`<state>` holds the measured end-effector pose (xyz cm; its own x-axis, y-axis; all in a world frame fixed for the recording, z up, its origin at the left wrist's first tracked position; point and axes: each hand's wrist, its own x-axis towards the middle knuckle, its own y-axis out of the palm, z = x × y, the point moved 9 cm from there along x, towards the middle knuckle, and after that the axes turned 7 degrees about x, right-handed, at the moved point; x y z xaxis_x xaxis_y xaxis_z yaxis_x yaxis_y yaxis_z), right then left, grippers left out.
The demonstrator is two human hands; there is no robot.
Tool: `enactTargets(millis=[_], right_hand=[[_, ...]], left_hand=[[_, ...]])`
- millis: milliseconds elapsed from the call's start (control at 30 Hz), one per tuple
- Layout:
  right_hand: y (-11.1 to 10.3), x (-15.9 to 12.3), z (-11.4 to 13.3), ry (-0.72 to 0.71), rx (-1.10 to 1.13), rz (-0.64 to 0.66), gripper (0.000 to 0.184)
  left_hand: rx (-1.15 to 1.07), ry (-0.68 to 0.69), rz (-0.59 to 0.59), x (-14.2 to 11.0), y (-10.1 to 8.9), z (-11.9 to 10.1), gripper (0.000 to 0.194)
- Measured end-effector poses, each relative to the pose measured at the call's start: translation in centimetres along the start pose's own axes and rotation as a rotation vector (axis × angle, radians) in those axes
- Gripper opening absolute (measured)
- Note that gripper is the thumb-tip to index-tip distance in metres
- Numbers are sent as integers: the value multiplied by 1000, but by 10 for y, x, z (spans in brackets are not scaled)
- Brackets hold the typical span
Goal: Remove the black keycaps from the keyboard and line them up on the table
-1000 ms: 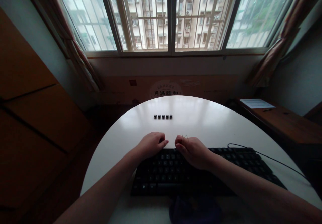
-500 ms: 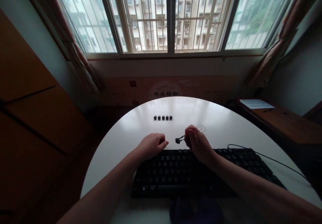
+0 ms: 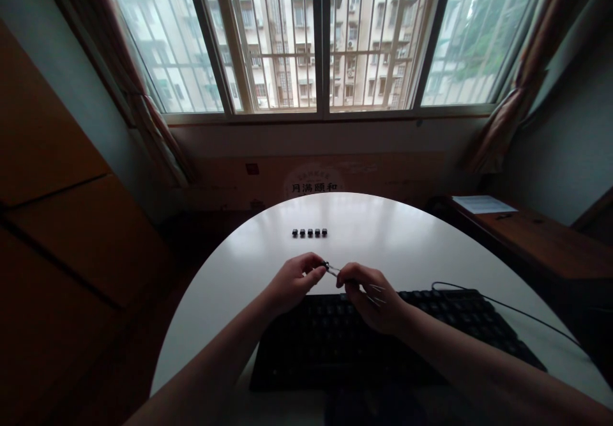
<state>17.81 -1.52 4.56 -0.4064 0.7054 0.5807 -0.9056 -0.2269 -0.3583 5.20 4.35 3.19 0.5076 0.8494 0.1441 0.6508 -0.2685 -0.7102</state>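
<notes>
My left hand pinches a small black keycap between thumb and fingers, above the keyboard's back edge. From the right, my right hand is closed round a wire keycap puller. Its thin wires reach to the keycap, and its other wire end pokes out over the back of the hand. Whether the wires still grip the keycap I cannot tell. Beneath both hands lies a black keyboard, partly covered by the right forearm. Beyond them several black keycaps stand in a short row.
Everything lies on a round white table. The keyboard's cable runs off to the right. A dark, blurred object sits at the near edge. At right, a brown desk holds a sheet of paper.
My right hand lifted the puller with a keycap at its end, then brought it left to my left hand. The left fingers have closed on the keycap. The view tilted slightly up.
</notes>
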Motion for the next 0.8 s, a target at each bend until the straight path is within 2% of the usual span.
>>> enactTargets(millis=[133, 300, 367, 467, 533, 700, 800], right_hand=[[0, 2, 4, -58, -153, -37, 16], [-15, 4, 8, -84, -279, -196, 13], [-19, 4, 11, -85, -359, -221, 13], [-17, 5, 17, -132, -504, -217, 19], [-15, 5, 20, -161, -516, -214, 18], [-1, 4, 6, -107, -479, -78, 25], [1, 3, 1, -99, -514, -45, 27]], left_hand=[[21, -4, -72, 0, -6, 3, 19], [36, -47, -159, -2, -14, 6, 18], [20, -25, -135, -2, -11, 3, 20], [-13, 32, -35, -3, 1, -4, 22], [-53, 55, 11, -4, 6, -8, 23], [-204, 85, 77, -4, 11, -12, 28], [-206, 114, 74, -4, 12, -13, 29]])
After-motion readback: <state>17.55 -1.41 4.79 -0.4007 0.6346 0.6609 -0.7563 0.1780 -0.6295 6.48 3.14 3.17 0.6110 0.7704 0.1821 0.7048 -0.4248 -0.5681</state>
